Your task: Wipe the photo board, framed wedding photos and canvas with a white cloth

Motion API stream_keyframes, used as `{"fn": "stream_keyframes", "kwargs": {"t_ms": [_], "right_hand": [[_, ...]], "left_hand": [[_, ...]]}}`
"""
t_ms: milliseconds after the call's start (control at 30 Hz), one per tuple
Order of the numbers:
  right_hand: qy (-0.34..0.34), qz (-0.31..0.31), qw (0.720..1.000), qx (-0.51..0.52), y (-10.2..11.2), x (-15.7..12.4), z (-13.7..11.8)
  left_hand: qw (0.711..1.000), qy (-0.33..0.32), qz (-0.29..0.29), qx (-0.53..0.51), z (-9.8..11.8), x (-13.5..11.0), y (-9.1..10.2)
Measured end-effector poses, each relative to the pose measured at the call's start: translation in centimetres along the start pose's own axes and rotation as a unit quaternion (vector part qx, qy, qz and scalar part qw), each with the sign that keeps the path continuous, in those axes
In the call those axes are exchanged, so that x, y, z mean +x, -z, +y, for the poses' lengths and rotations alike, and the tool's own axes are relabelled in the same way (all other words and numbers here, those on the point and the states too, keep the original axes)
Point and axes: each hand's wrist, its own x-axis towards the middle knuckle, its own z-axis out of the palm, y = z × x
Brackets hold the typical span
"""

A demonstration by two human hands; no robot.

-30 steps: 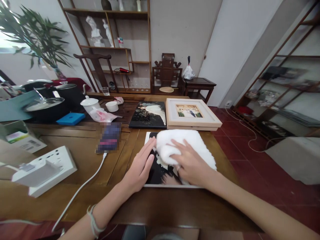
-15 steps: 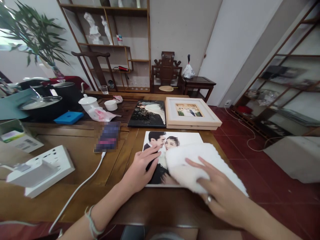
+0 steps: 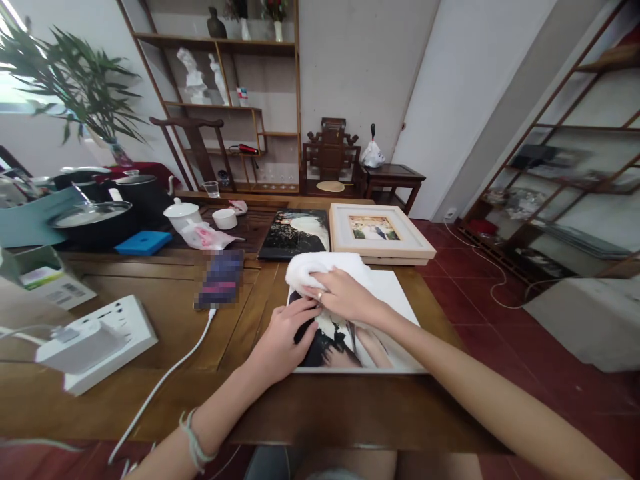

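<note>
A wedding photo panel [image 3: 336,341] lies flat near the front edge of the wooden table. My left hand [image 3: 284,337] rests on its left side, fingers stretched out over the picture. On the panel's upper left part is a thick white cloth [image 3: 305,267], gripped by my right hand [image 3: 345,293], which wears a ring. The cloth and my right hand hide the upper part of the picture. Just behind the panel are a dark photo panel [image 3: 290,233] and a pale wooden picture frame [image 3: 420,251].
To the left are a phone [image 3: 221,279] on a white cable [image 3: 175,367], a power strip [image 3: 135,333], an opened box [image 3: 65,290] and a blue box [image 3: 143,243]. Pots [image 3: 95,227] and white cups [image 3: 225,219] stand farther back. The table's right edge drops to red floor tiles [image 3: 495,347].
My right hand has moved the cloth left and away from me, from the panel's right side to its upper left. My left hand stays in place. The view has tipped up slightly.
</note>
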Motion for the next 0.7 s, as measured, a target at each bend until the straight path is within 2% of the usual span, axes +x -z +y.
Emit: {"fn": "stream_keyframes", "kwargs": {"t_ms": [67, 133, 267, 367, 433, 500, 567, 633, 700], "right_hand": [[-0.003, 0.010, 1.000, -0.004, -0.5, 0.1, -0.3], [-0.013, 0.021, 1.000, -0.010, -0.4, -1.0, 0.2], [-0.052, 0.035, 0.997, -0.032, 0.6, -5.5, 2.6], [-0.100, 0.058, 0.991, -0.060, 1.3, -9.1, 4.5], [-0.120, 0.068, 0.988, -0.074, 1.5, -10.8, 5.2], [-0.120, 0.070, 0.987, -0.082, 1.4, -11.6, 5.2], [-0.110, 0.070, 0.987, -0.094, 1.2, -11.5, 4.6], [-0.100, 0.061, 0.988, -0.105, 0.9, -10.7, 3.1], [-0.082, 0.045, 0.991, -0.096, 0.7, -9.9, 0.8]], "left_hand": [[1.000, 0.005, -0.002, -0.005, 0.0, 0.0, 0.0], [1.000, 0.015, -0.007, -0.013, 0.0, 0.0, 0.0], [0.998, 0.044, -0.011, -0.047, 0.1, -0.1, 0.0], [0.988, 0.108, 0.046, -0.104, 0.3, -0.1, 0.2], [0.959, 0.189, 0.093, -0.188, 0.4, 0.2, 0.5], [0.897, 0.287, 0.113, -0.318, 0.5, 0.8, 1.1], [0.800, 0.383, 0.110, -0.450, 0.6, 1.5, 2.2], [0.704, 0.455, 0.109, -0.534, 0.7, 2.0, 3.6], [0.629, 0.502, 0.092, -0.586, 1.0, 2.1, 5.2]]}}
